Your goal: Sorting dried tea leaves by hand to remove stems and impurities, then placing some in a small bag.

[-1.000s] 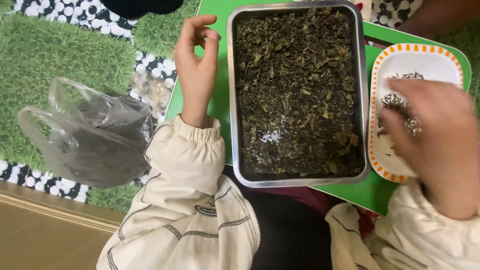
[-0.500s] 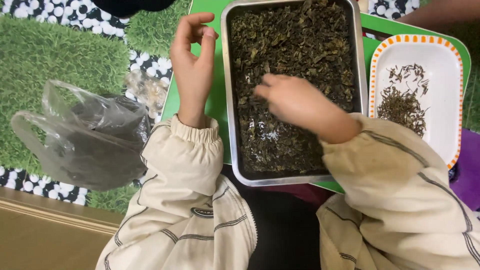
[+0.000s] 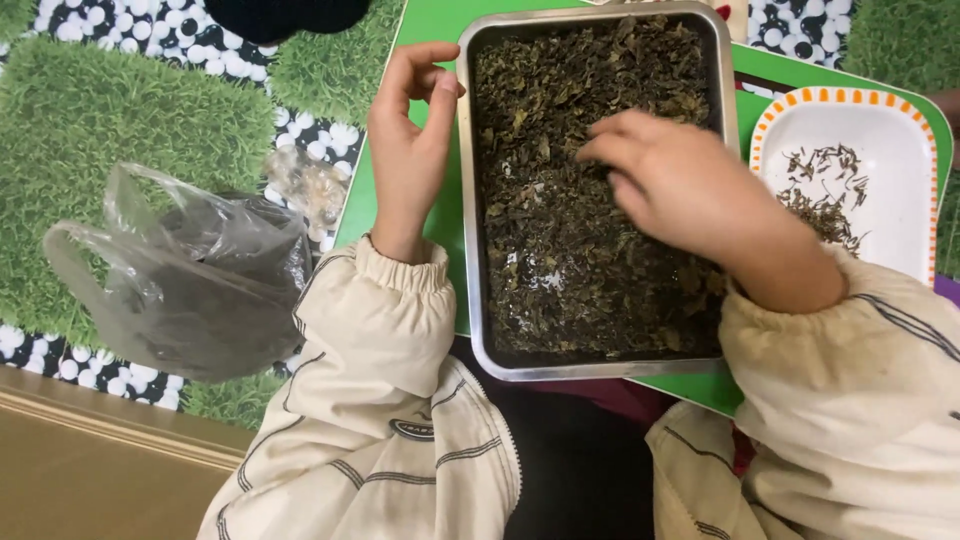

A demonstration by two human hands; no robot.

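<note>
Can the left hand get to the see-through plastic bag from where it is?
Probably yes. The left hand rests beside the metal tray, fingers curled with nothing visible in them, and the plastic bag lies close on the grass-patterned mat with nothing between them.

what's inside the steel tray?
The steel tray holds dark dried leaves, with bare metal showing in patches. The right hand rests in them, hiding the leaves beneath it.
</note>
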